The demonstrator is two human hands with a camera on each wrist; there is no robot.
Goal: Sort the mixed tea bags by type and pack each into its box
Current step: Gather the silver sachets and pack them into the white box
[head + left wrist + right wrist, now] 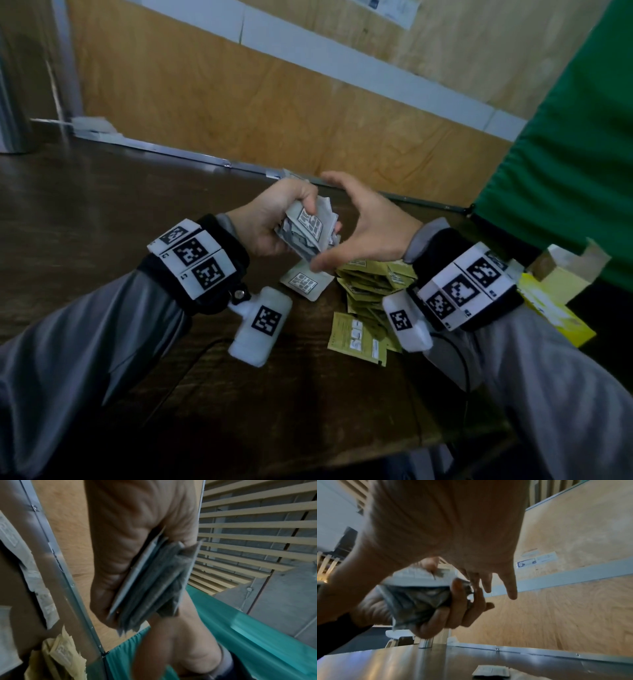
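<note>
Setting: a dark wooden table point(102, 212) set against a plywood wall panel point(274, 102) with a pale band, upper half of the frame; green cloth point(565, 171) at the right edge.
Left hand point(270, 222): fingers curled round a stack of grey tea bags point(308, 229), held above the table at frame centre.
Right hand point(359, 226): fingers spread and relaxed, holding nothing, cupped just right of the stack.
Loose grey tea bag point(306, 282): flat on the table, directly below both hands.
Green tea bags point(370, 291): an unsorted heap, lower right of centre, under the right wrist.
Yellow box point(555, 291): open, at the right edge, beyond the right wrist.
Key relation: the loose grey bag lies below the hands, long axis roughly level; the free right hand appears better placed to collect it.
Progress: sorting looks underway; nothing visibly boxed.
</note>
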